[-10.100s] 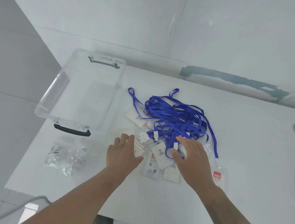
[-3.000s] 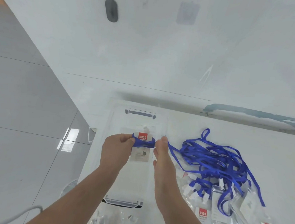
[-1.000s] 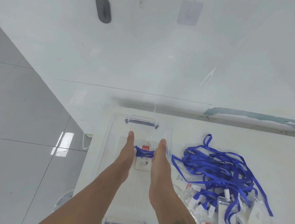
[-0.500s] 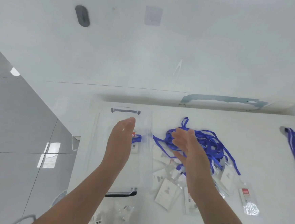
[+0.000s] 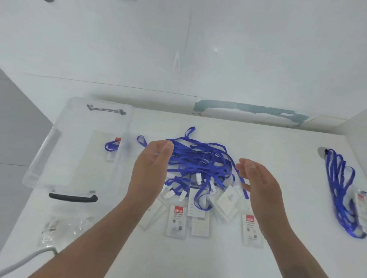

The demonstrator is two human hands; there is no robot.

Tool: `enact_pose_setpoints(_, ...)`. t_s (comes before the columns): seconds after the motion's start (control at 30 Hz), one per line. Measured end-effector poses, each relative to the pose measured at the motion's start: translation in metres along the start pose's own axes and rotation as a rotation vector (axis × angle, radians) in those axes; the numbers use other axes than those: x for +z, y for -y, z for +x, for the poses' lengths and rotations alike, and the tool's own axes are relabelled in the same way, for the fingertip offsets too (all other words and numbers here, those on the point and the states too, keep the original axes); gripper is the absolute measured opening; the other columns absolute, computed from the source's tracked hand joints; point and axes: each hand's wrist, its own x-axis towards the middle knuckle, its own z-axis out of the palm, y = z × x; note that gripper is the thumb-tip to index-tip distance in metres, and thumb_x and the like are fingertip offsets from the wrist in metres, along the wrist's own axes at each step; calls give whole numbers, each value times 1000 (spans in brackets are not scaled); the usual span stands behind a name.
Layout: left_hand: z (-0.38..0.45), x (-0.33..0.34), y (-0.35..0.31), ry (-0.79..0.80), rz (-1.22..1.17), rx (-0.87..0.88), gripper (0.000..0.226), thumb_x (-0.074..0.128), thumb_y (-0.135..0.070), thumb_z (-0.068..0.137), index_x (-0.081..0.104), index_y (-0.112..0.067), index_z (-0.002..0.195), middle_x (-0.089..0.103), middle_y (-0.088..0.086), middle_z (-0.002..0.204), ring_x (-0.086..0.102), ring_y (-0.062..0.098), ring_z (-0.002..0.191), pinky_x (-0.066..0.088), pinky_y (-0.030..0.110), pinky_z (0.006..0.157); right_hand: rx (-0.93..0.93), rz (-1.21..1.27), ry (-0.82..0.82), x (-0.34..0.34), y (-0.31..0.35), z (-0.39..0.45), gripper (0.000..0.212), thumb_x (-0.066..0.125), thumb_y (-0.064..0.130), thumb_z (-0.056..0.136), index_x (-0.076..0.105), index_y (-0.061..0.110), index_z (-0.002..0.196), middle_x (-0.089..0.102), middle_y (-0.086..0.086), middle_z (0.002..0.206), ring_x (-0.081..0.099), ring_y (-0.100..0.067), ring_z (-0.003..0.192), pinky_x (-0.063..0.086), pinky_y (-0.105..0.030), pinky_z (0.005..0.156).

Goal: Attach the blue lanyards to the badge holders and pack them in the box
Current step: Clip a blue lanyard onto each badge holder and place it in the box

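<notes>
A tangled pile of blue lanyards (image 5: 200,160) lies in the middle of the white table, with several clear badge holders (image 5: 177,220) spread along its near side. The clear plastic box (image 5: 44,165) stands at the left; one badge holder wrapped in a blue lanyard (image 5: 113,145) lies inside it. My left hand (image 5: 150,169) hovers over the left edge of the pile, fingers relaxed, holding nothing. My right hand (image 5: 260,184) hovers at the pile's right edge, palm facing left, also empty.
A second bunch of blue lanyards with badge holders (image 5: 345,195) lies at the far right by the wall. Crumpled clear wrappers (image 5: 61,228) sit in front of the box. A white cable (image 5: 23,262) runs along the near left table edge.
Both hands let go of the wrapped badge holder in the box and moved right, above the lanyard pile. The view has swung right.
</notes>
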Motion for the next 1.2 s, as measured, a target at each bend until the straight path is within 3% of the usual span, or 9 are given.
enact_pose_setpoints(0.17,-13,42,22,-1,138,-60,16,54,-34,96,63,-34,110,64,-20,109,63,11,104,51,37,95,45,-79,70,-29,-31,14,16,57,27,95,72,29,101,72,15,90,64,-4,84,47,-22,75)
enact_pose_setpoints(0.33,-1,70,69,62,430,-213,29,52,-24,92,61,-26,120,64,-13,104,63,14,99,50,36,94,100,-277,231,-8,-70,31,12,61,29,91,69,31,100,70,16,96,65,-4,92,48,-21,82)
enact_pose_setpoints(0.47,18,90,103,107,481,-307,34,49,-15,91,62,-19,122,66,-2,116,63,21,102,49,29,85,132,-388,319,23,-99,45,23,57,29,93,67,28,114,67,14,107,61,0,94,39,-8,71)
enact_pose_setpoints(0.6,41,105,127,143,624,-327,31,50,-21,84,66,-15,110,61,-3,86,64,25,89,51,33,80,159,-404,319,41,-118,60,26,56,30,92,66,29,116,67,11,111,62,0,90,44,-15,71)
enact_pose_setpoints(0.73,49,112,130,145,623,-318,15,60,-34,82,63,-28,95,69,-6,92,66,20,87,54,33,80,95,-536,384,47,-130,69,25,56,20,94,69,21,116,67,10,110,62,-7,96,47,-18,80)
enact_pose_setpoints(0.83,50,109,128,163,586,-320,13,67,-39,81,64,-37,93,69,-14,94,66,13,88,55,36,86,169,-417,348,46,-128,68,25,58,20,93,68,22,116,66,13,100,62,-7,92,46,-18,79)
enact_pose_setpoints(1.0,50,93,108,264,495,-185,5,70,-35,85,69,-33,89,70,-17,86,67,1,81,56,29,84,141,-357,257,42,-107,71,26,65,37,89,64,30,115,65,17,108,59,0,96,41,-14,76)
enact_pose_setpoints(1.1,47,77,81,371,426,-99,5,70,-31,87,73,-30,90,73,-16,84,67,-2,81,56,25,84,102,-344,311,41,-85,76,32,67,46,87,63,30,115,62,20,107,58,-2,101,41,-16,81)
enact_pose_setpoints(1.2,45,66,50,472,383,-33,8,71,-32,87,77,-33,92,75,-16,85,69,0,83,55,24,82,96,-195,433,42,-63,82,22,64,37,92,72,25,109,70,26,84,63,11,76,44,-7,64)
